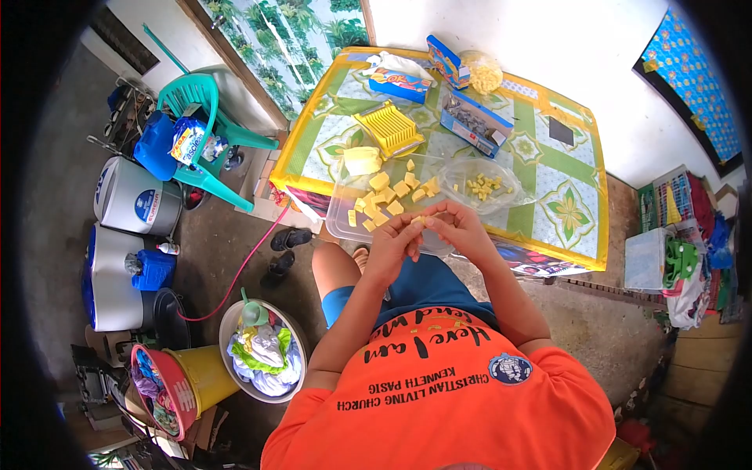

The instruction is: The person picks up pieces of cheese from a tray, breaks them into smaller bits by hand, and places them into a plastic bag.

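Two grey tubs: on the floor at the far left, one nearer than the other.
Teal chair: just beyond the tubs, loaded with a blue bag and packets.
Laundry basin: on the floor by the person's left leg, full of cloths.
Clear tray: at the near edge of the table, holding yellow cubes.
Left hand: fingertips pinched on a small yellow piece.
Small yellow piece: gripped between both hands, over the tray's near right corner.
Right hand: fingertips closed on the same piece from the other side.
Clear bag: just right of the tray, holding smaller cut bits.
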`<action>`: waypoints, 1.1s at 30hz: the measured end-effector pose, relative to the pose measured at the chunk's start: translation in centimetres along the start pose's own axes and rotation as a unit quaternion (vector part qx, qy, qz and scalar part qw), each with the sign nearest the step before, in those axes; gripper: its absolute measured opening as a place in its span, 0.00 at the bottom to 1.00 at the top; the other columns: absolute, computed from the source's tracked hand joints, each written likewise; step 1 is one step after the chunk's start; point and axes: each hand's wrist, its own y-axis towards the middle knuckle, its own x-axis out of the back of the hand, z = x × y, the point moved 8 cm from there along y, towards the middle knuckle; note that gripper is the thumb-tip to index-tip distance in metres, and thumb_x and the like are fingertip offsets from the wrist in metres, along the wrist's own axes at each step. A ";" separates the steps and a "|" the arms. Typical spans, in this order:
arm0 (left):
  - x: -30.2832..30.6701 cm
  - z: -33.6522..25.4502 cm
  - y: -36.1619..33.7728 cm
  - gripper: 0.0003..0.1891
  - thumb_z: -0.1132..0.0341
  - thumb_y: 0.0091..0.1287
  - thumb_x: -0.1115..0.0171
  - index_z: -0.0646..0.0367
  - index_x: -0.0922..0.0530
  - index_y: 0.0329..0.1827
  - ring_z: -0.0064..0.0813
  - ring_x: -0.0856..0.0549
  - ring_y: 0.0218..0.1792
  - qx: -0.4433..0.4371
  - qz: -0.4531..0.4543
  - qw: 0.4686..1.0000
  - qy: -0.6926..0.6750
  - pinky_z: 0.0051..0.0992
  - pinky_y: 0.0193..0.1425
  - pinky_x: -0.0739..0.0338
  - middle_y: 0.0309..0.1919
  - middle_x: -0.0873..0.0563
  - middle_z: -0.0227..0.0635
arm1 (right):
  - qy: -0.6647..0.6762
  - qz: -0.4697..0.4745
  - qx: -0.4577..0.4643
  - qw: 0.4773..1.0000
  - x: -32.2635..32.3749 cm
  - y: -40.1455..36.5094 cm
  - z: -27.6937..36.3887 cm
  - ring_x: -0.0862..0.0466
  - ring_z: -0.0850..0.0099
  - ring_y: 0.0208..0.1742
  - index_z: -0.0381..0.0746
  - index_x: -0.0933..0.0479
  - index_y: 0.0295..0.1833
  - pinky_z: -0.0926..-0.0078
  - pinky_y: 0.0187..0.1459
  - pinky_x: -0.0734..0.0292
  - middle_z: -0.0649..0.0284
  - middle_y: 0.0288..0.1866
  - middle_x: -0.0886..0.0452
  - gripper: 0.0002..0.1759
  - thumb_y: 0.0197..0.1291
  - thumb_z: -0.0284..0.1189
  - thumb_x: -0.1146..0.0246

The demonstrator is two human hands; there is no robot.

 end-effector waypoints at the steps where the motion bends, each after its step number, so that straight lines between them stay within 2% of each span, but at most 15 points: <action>1: 0.0 0.0 0.0 0.11 0.66 0.69 0.41 0.64 0.22 0.48 0.17 0.26 0.18 -0.004 -0.001 1.000 0.007 0.19 0.22 0.27 0.25 0.21 0.31 | -0.003 0.001 -0.001 1.000 0.0 0.0 -0.1 0.29 0.87 0.27 0.39 0.23 0.48 0.88 0.28 0.36 0.73 0.28 0.21 0.13 0.63 0.35 0.36; 6: 0.1 0.1 0.1 0.10 0.65 0.69 0.41 0.63 0.22 0.45 0.17 0.26 0.18 -0.001 0.004 1.000 0.007 0.18 0.22 0.28 0.23 0.22 0.29 | 0.006 -0.002 -0.007 1.000 -0.1 0.1 -0.3 0.31 0.88 0.24 0.38 0.22 0.46 0.89 0.24 0.40 0.76 0.23 0.25 0.14 0.61 0.36 0.34; 9: 0.2 0.3 0.2 0.10 0.64 0.70 0.42 0.62 0.22 0.44 0.17 0.26 0.17 0.005 -0.001 1.000 0.000 0.18 0.21 0.29 0.22 0.23 0.29 | 0.000 0.013 -0.019 1.000 0.0 0.1 -0.7 0.30 0.87 0.25 0.38 0.23 0.47 0.88 0.26 0.37 0.74 0.25 0.24 0.13 0.63 0.35 0.36; 12: 0.2 0.5 0.3 0.10 0.63 0.70 0.42 0.62 0.22 0.43 0.17 0.27 0.17 0.009 -0.011 1.000 -0.004 0.18 0.21 0.29 0.22 0.23 0.28 | 0.017 0.005 -0.018 1.000 0.1 0.1 -0.7 0.31 0.88 0.23 0.38 0.22 0.47 0.89 0.24 0.40 0.76 0.22 0.26 0.15 0.61 0.37 0.34; 18: 0.6 1.2 0.9 0.10 0.64 0.69 0.41 0.63 0.21 0.41 0.15 0.29 0.16 0.005 -0.029 0.999 0.027 0.18 0.20 0.30 0.19 0.25 0.27 | 0.014 -0.016 -0.031 0.999 1.1 -0.1 -1.4 0.30 0.88 0.23 0.38 0.23 0.48 0.89 0.23 0.39 0.76 0.22 0.27 0.15 0.62 0.36 0.35; 26: 0.1 1.4 1.2 0.09 0.65 0.67 0.41 0.64 0.21 0.39 0.15 0.30 0.15 0.009 -0.028 0.998 0.049 0.18 0.18 0.31 0.18 0.26 0.26 | 0.024 -0.018 -0.033 0.999 1.9 -0.2 -2.2 0.29 0.88 0.23 0.39 0.24 0.48 0.89 0.23 0.37 0.73 0.27 0.21 0.14 0.62 0.35 0.35; 33: 0.1 2.2 1.3 0.08 0.65 0.67 0.40 0.62 0.23 0.39 0.17 0.30 0.15 0.042 -0.045 0.998 -0.016 0.19 0.18 0.32 0.18 0.26 0.28 | 0.029 -0.014 -0.043 0.999 2.4 -0.3 -2.7 0.29 0.88 0.23 0.39 0.24 0.48 0.89 0.23 0.36 0.72 0.29 0.20 0.13 0.63 0.35 0.36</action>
